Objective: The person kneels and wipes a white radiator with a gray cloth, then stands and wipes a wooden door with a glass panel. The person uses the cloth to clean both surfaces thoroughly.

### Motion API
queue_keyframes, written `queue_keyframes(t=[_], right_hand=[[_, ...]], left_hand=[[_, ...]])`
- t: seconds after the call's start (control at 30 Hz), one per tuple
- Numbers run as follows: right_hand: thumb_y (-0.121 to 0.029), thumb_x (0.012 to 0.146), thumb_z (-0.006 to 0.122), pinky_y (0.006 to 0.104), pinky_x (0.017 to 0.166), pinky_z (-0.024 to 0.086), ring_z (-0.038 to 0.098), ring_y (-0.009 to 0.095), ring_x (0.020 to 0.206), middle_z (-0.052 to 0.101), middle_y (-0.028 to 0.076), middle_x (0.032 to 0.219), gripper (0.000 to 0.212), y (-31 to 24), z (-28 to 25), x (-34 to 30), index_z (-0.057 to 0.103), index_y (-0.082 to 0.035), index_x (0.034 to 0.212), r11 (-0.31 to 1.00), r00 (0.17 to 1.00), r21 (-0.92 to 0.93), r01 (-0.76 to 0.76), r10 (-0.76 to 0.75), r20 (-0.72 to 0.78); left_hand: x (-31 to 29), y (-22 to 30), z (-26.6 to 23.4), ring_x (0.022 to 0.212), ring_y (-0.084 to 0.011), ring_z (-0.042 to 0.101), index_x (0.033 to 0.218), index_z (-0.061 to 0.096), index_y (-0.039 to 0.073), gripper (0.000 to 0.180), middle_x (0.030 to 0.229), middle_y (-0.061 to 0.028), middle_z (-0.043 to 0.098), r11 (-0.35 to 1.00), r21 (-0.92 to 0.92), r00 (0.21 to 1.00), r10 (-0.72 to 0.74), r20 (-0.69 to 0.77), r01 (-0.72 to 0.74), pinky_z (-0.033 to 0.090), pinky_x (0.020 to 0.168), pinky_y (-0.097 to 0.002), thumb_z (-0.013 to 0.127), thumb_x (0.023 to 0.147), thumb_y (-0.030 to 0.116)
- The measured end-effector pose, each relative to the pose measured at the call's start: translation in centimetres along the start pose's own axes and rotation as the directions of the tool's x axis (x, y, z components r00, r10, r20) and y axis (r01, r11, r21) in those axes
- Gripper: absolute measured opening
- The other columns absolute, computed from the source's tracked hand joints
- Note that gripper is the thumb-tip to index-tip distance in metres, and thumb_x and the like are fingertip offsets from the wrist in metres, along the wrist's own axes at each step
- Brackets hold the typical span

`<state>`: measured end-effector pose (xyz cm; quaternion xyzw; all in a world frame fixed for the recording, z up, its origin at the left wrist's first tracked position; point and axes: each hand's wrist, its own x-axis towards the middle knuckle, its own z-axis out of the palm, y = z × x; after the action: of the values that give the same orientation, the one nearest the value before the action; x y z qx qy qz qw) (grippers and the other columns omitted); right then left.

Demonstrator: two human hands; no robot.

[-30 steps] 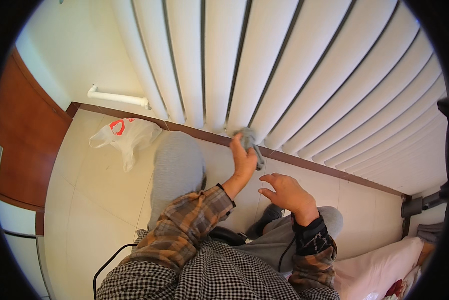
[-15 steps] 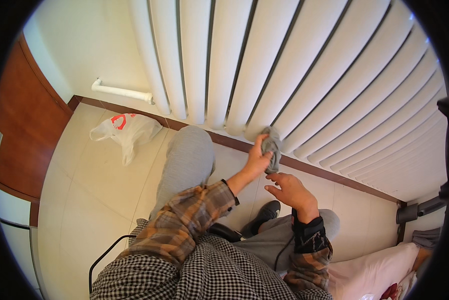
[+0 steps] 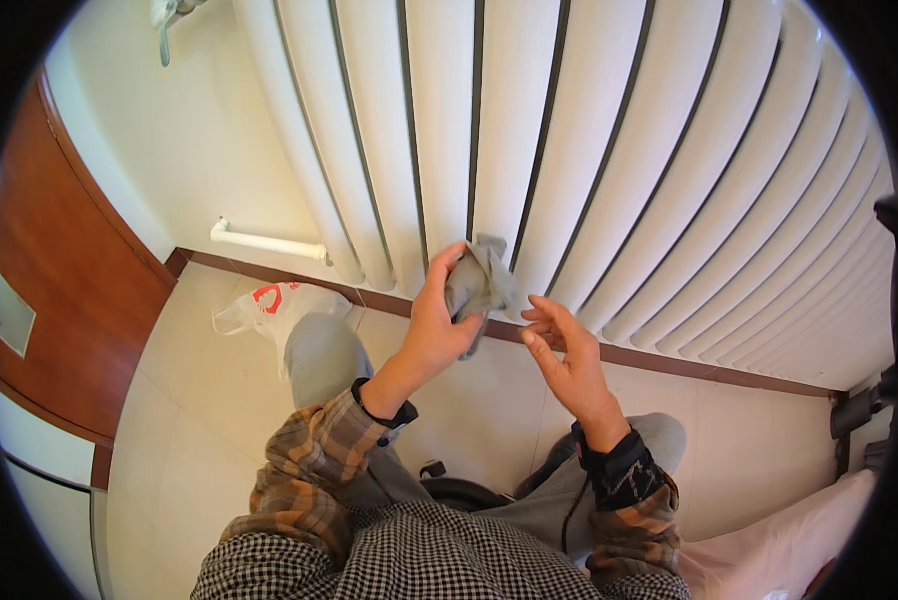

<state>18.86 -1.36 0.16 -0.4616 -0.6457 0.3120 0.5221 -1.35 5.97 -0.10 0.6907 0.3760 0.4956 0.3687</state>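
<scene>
In the head view, the left hand [image 3: 437, 322] has its fingers closed around a crumpled grey cloth [image 3: 477, 285], which it holds in front of the lower ends of the white radiator's columns [image 3: 504, 130]. The right hand [image 3: 577, 372] is just beside the cloth, its fingers loosely bent, thumb and fingertips apart. A white plastic bag [image 3: 304, 308] with a red print lies on the tiled floor [image 3: 199, 400] near the left knee [image 3: 321, 355], below a white pipe [image 3: 269, 243].

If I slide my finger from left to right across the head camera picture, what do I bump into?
Brown door → white plastic bag → left hand → grey cloth → right hand → pink fabric.
</scene>
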Motion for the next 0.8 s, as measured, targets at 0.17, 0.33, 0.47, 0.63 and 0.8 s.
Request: queue_keyframes(t=[0.17, 0.33, 0.47, 0.63, 0.8], right_hand=[[-0.003, 0.089, 0.075, 0.0365, 0.088, 0.057, 0.07, 0.03, 0.098, 0.067, 0.017, 0.115, 0.045, -1.9, 1.3, 0.3, 0.06, 0.001, 0.131, 0.979, 0.977, -0.103, 0.177, -0.162, 0.139], [-0.006, 0.085, 0.078, 0.0423, 0.095, 0.054, 0.062, 0.04, 0.111, 0.059, 0.021, 0.131, 0.052, -3.2, 3.0, 0.4, 0.06, 0.0, 0.133, 0.954, 0.964, -0.226, 0.196, -0.145, 0.223], [-0.01, 0.088, 0.079, 0.044, 0.098, 0.052, 0.059, 0.043, 0.116, 0.054, 0.025, 0.135, 0.058, -4.6, 4.6, -0.6, 0.054, 0.002, 0.14, 0.956, 0.982, -0.29, 0.055, 0.0, 0.188], [-0.015, 0.088, 0.081, 0.044, 0.101, 0.051, 0.058, 0.042, 0.122, 0.052, 0.025, 0.137, 0.072, -6.8, 6.9, -3.0, 0.045, 0.005, 0.148, 0.982, 0.972, -0.145, -0.118, 0.144, 0.186], [-0.017, 0.082, 0.087, 0.0428, 0.104, 0.05, 0.057, 0.039, 0.126, 0.053, 0.024, 0.138, 0.089, -8.1, 10.8, -4.9, 0.039, 0.003, 0.153, 0.989, 0.983, -0.141, -0.039, 0.064, 0.172]], left_hand=[[-0.2, -1.0, -1.9, 0.116, -0.0414, 0.058, 0.149, 0.042, 0.007, 0.087, 0.126, -0.0197, 0.054, 0.893, 0.422, 0.978, 0.082, 0.191, -0.157, 0.051, 0.093, -0.0429, 0.078, 0.071, -0.005], [-2.5, -1.0, -2.0, 0.12, -0.0328, 0.056, 0.147, 0.043, 0.004, 0.091, 0.132, -0.0174, 0.053, 0.977, 0.202, 0.989, 0.039, 0.143, -0.068, 0.047, 0.102, -0.04, 0.087, 0.068, 0.002], [-4.6, -0.1, -3.9, 0.119, -0.0355, 0.055, 0.148, 0.043, 0.005, 0.094, 0.13, -0.0184, 0.052, 0.993, 0.114, 0.981, 0.014, 0.193, -0.037, 0.047, 0.1, -0.0423, 0.09, 0.066, 0.005], [-8.0, 0.8, -6.1, 0.127, -0.0337, 0.051, 0.148, 0.045, 0.005, 0.096, 0.137, -0.0168, 0.049, 0.994, -0.103, 0.956, 0.003, 0.294, 0.028, 0.044, 0.108, -0.0421, 0.094, 0.066, 0.009], [-11.4, 1.3, -9.9, 0.133, -0.0307, 0.047, 0.15, 0.043, 0.007, 0.098, 0.145, -0.016, 0.04, 0.974, -0.227, 0.956, 0.077, 0.284, -0.011, 0.048, 0.104, -0.0424, 0.095, 0.067, 0.01]])
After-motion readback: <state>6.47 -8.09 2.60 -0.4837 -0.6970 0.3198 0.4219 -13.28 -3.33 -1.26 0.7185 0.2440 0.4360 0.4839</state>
